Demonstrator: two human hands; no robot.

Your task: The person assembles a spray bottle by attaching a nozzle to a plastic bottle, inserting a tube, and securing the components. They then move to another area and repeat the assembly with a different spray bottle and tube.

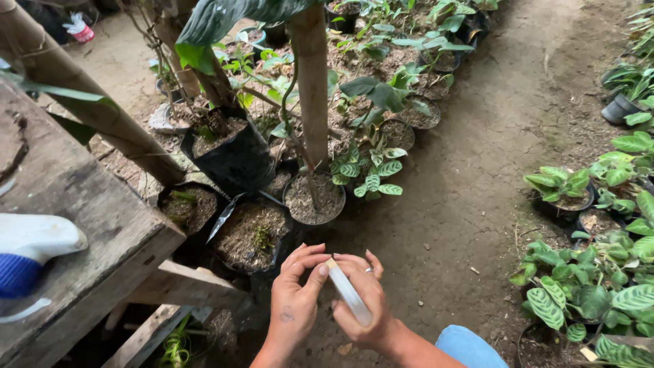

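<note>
Left hand: the left hand (294, 300) is near, low centre, its thumb and forefinger pinched on the far tip of a narrow flat white plastic strip (349, 294).
Right hand: the right hand (364, 300) is just right of the left, touching it, its fingers (371, 264) curled round the strip's near half.
Strip: held slanting between both hands above the bare earth path (470, 177), far end up and left, near end down and right; blank on the side that shows.
Tabletop: a weathered grey wooden tabletop (75, 204) fills the left edge; on its near left lies a white plastic spray bottle head with a blue band (27, 252).
Pots: just beyond the hands, a round black pot of soil with a thin stem (313, 199); left of it black plastic grow bags of soil (235, 153).
Post: a pale wooden post (312, 75) rises behind that pot.
Plants: striped green-leaved potted plants (579, 286) crowd the right side; more pots stand far centre.
Far left: a small white packet with red print (78, 28) on the ground.
</note>
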